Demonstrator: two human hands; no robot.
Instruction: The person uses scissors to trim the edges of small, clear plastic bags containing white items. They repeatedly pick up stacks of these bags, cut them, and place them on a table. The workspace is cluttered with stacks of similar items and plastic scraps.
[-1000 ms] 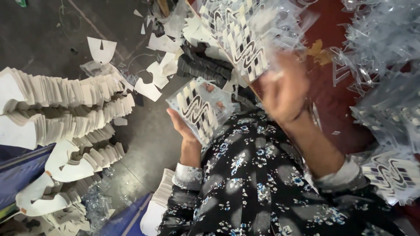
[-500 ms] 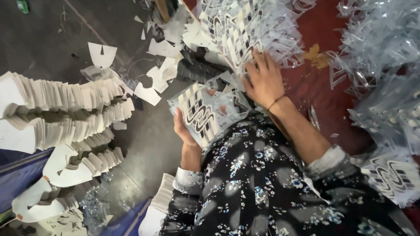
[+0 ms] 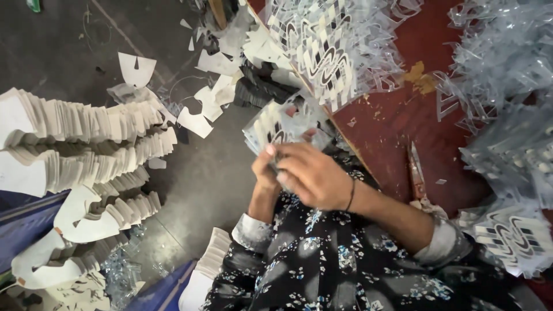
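Observation:
My left hand [image 3: 264, 173] and my right hand [image 3: 314, 175] meet over my lap, both closed on a small stack of clear plastic cut-outs with black and white wavy prints [image 3: 276, 124]. The right hand covers the stack's lower edge and most of the left hand's fingers. A larger pile of the same printed cut-outs [image 3: 322, 52] lies just above on the edge of a dark red table [image 3: 391, 121]. My sleeves are dark with a small flower pattern and pale cuffs.
Long rows of stacked white card shapes [image 3: 86, 150] lie on the grey floor at left, with loose white card pieces [image 3: 196, 121] nearby. Heaps of clear plastic offcuts [image 3: 507, 86] cover the table's right side. A blue crate edge [image 3: 29, 224] sits at lower left.
My right hand came down from the pile on the table and joined my left hand on the small stack, which now sits higher and closer to the table edge.

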